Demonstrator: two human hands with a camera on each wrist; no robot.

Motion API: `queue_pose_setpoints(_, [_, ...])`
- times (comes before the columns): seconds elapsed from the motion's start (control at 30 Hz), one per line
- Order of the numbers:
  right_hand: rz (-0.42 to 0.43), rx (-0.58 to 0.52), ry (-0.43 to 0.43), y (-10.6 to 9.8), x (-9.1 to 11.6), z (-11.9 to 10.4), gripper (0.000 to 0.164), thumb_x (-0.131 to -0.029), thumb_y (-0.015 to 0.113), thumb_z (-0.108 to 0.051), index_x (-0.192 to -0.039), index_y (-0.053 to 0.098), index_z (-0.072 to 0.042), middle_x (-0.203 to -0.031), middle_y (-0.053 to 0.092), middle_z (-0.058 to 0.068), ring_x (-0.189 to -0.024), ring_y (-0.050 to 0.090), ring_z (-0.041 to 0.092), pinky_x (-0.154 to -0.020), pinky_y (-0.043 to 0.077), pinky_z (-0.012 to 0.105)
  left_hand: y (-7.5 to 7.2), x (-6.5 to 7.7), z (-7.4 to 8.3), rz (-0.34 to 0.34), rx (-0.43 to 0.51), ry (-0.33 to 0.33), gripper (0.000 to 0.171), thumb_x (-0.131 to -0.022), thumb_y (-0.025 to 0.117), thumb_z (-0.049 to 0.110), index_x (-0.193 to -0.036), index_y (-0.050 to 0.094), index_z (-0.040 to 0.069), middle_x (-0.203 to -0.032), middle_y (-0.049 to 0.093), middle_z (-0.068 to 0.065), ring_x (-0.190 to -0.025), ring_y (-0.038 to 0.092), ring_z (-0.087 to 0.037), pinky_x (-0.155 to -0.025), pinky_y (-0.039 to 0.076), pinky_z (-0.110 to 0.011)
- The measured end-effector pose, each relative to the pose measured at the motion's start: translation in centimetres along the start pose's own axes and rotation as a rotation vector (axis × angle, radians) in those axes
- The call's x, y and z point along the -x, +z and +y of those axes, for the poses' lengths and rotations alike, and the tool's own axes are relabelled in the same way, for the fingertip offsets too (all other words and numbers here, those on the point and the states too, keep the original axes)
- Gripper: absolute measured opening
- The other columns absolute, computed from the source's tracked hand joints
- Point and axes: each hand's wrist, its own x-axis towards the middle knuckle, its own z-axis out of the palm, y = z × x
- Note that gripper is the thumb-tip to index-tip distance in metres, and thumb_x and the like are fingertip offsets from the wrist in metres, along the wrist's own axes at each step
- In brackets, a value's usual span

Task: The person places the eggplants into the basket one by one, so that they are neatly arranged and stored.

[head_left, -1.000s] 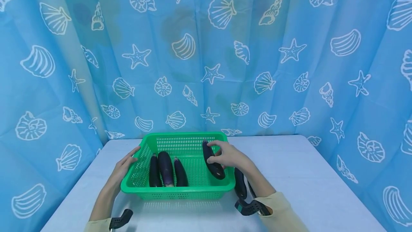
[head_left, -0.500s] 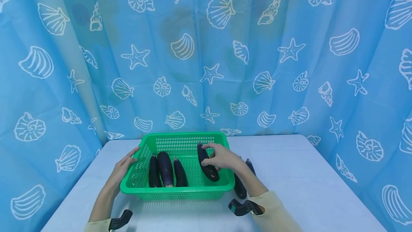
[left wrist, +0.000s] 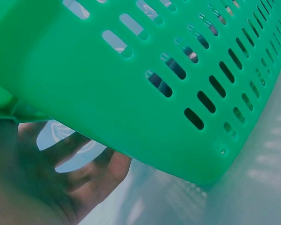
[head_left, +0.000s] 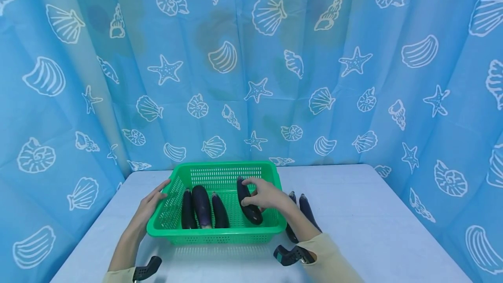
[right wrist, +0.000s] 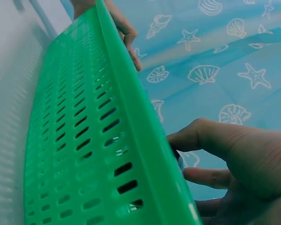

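Observation:
A green slatted plastic basket stands on the white table, with three dark eggplants side by side in its left half, the middle eggplant being the thickest. My right hand pinches another eggplant between thumb and fingers, inside the basket's right half. Whether this eggplant touches the basket floor, I cannot tell. My left hand lies against the basket's left rim with its fingers extended. In the left wrist view, the left fingers touch the outer wall. The basket wall hides most of the held eggplant in the right wrist view.
Two more eggplants lie on the table right of the basket: one eggplant shows beyond my right forearm, the other eggplant is partly behind it. A blue curtain with white shells hangs around the table.
My right hand has moved left inside the basket with the eggplant, away from the right wall. More of the two eggplants outside now shows. The left hand has stayed on the rim.

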Motion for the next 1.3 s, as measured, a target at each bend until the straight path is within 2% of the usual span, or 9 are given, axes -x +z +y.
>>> queue_pose_setpoints(0.4, [-0.026,-0.01,0.009,0.9,-0.1,-0.3,0.061,-0.086,0.072,-0.02,-0.142,0.049,-0.01,-0.11,0.067,0.015,-0.074,0.066,0.017,-0.065,0.059,0.048,0.1,0.1,0.0,0.005,0.001,-0.007,0.059,-0.1,0.039,0.027,-0.156,0.023,0.032,-0.167,0.008,-0.01,-0.151,0.013,-0.042,-0.118,0.021,-0.061])
queue_pose_setpoints(0.67, [-0.04,0.004,0.024,1.6,-0.5,-0.1,0.06,-0.086,0.073,-0.019,-0.141,0.05,-0.013,-0.112,0.067,0.016,-0.09,0.069,0.022,-0.061,0.059,0.042,0.1,0.1,0.1,0.006,0.001,-0.002,0.058,-0.1,0.038,0.026,-0.156,0.023,0.032,-0.167,0.008,-0.01,-0.151,0.013,-0.042,-0.118,0.021,-0.062])
queue_pose_setpoints(0.93, [-0.056,0.014,0.032,2.4,-0.9,-0.2,0.061,-0.085,0.074,-0.02,-0.141,0.05,-0.012,-0.106,0.067,0.012,-0.082,0.067,0.019,-0.061,0.059,0.038,0.2,0.2,0.1,0.009,0.0,-0.004,0.059,-0.1,0.038,0.027,-0.157,0.023,0.031,-0.167,0.009,-0.012,-0.15,0.015,-0.043,-0.117,0.022,-0.062])
queue_pose_setpoints(1.17, [-0.066,0.011,0.04,3.3,-1.1,-0.2,0.061,-0.085,0.074,-0.02,-0.14,0.051,-0.012,-0.128,0.059,0.015,-0.072,0.066,0.018,-0.06,0.057,0.038,0.1,0.2,0.0,0.009,0.0,0.001,0.058,-0.1,0.038,0.026,-0.156,0.024,0.031,-0.166,0.01,-0.012,-0.15,0.016,-0.042,-0.117,0.023,-0.061])
queue_pose_setpoints(1.3, [-0.065,0.02,0.049,3.6,-1.2,-0.4,0.061,-0.084,0.074,-0.02,-0.14,0.051,-0.012,-0.128,0.06,0.014,-0.073,0.065,0.019,-0.059,0.056,0.038,0.1,0.1,0.0,0.005,0.004,-0.001,0.058,-0.1,0.038,0.027,-0.157,0.023,0.031,-0.167,0.009,-0.011,-0.151,0.015,-0.042,-0.118,0.022,-0.061])
